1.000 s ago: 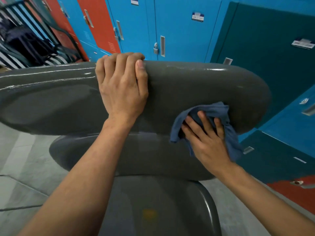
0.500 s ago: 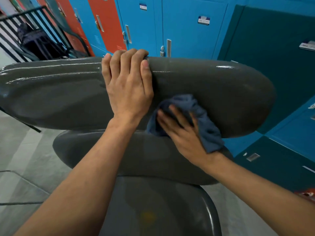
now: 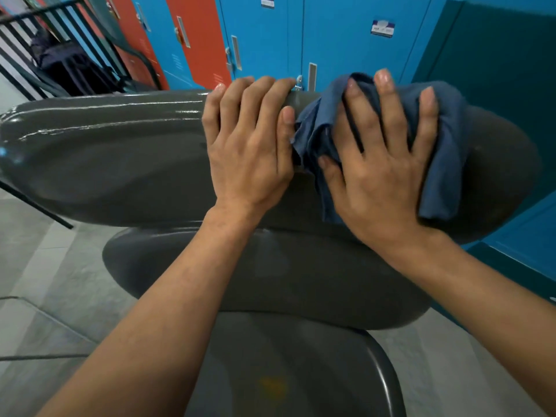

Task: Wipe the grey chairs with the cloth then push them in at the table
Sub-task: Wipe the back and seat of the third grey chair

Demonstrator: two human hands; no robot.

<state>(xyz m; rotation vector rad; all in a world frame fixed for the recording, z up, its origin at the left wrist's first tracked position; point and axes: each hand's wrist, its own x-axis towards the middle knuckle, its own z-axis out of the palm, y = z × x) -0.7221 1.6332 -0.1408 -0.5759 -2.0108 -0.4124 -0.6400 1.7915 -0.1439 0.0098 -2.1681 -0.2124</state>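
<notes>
A glossy grey chair fills the head view, its wide backrest (image 3: 105, 164) running across the middle and its seat (image 3: 301, 371) below. My left hand (image 3: 249, 145) grips the top edge of the backrest, fingers curled over it. Just to its right, my right hand (image 3: 379, 164) presses a crumpled blue cloth (image 3: 442, 164) flat against the upper part of the backrest, fingers spread and straight. The cloth drapes over the top edge and hangs down on the right of my hand.
Blue, orange and teal lockers (image 3: 340, 40) stand close behind the chair. At the upper left is a black railing (image 3: 60, 40) with another dark chair (image 3: 144, 64) by it. Grey tiled floor (image 3: 45, 281) lies to the left.
My right hand has slid the cloth up from the lower face of the backrest to its top edge, spreading flat. The left hand has kept its grip on the backrest.
</notes>
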